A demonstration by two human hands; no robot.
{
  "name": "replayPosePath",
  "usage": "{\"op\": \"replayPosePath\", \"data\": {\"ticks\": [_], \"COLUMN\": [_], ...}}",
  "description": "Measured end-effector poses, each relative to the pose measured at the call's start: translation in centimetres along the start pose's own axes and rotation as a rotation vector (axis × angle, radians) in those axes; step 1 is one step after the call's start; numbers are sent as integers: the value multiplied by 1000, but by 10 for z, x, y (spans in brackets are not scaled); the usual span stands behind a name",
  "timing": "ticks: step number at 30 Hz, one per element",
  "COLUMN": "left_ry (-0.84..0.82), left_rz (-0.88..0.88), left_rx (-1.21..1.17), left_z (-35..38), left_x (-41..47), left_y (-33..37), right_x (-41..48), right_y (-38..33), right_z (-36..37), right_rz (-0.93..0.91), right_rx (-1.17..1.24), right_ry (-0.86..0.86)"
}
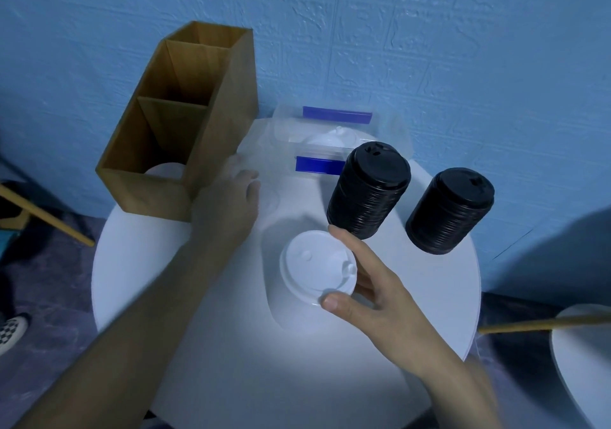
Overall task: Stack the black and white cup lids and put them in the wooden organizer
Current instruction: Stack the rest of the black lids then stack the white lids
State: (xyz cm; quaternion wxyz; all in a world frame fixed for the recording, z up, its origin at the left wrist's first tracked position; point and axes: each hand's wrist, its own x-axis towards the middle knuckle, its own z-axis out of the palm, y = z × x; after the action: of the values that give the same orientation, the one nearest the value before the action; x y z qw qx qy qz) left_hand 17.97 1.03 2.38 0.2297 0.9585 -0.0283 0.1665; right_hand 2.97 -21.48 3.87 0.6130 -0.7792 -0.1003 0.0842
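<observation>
The round white table (231,346) is cut off at the bottom edge. The wooden organizer (211,151) stands at the back left of it, and has three slots. Only a bit of something white (165,169) shows at the bottom of the nearest slot. I cannot tell what it is. Clear bags (330,131) with blue strips lie at the back, hard to make out.

Two black lid stacks stand on the right side of the table. One black stack (367,194) is just past the right hand, and the other black stack (449,214) is beside it, a little apart.

The left arm reaches far forward, and the left hand (228,204) is next to the organizer. It is blurry, so I cannot tell if it holds anything.

The right hand (373,293) is low over the middle of the table. Its thumb and fingers pinch the edge of a white lid (314,270).
</observation>
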Motion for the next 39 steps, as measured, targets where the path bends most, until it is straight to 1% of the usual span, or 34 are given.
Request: {"op": "replayPosePath", "data": {"ticks": [3,5,9,14,16,20,23,24,26,29,33,36,37,39], "left_ry": [-74,-92,-94,-65,-14,162,198,193,166,76,-67,-123,-126,-75], "left_rz": [-80,-92,-48,11,29,53,59,36,-72,-221,-364,-371,-354,-282], "left_rx": [27,40,46,-48,-124,-298,-451,-537,-767,-1136,-1432,-1479,-1448,-1252], "left_z": [6,14,21,12,5,-19,-40,-48,-63,-79,-85,-85,-85,-81], "left_x": [25,40,57,53,38,-3,-36,-46,-63,-77,-79,-79,-81,-87], "left_y": [11,9,6,7,7,10,15,16,22,29,27,27,30,35], "right_x": [0,0,1,3,2,1,1,1,1,0,-2,-2,-3,-4], "right_y": [0,1,2,1,1,0,-1,-2,-3,-4,-4,-7,-7,-9], "right_z": [-1,-2,-2,-4,-4,-2,-1,0,0,2,4,6,6,7], "right_rz": [10,13,19,7,5,-2,-9,-9,-8,5,15,10,10,4], "right_rx": [-1,-12,-11,-12,-7,-1,2,4,6,5,-7,-2,5,11], "right_ry": [3,2,7,10,6,8,8,5,-3,-1,-22,-24,-26,-31]}}
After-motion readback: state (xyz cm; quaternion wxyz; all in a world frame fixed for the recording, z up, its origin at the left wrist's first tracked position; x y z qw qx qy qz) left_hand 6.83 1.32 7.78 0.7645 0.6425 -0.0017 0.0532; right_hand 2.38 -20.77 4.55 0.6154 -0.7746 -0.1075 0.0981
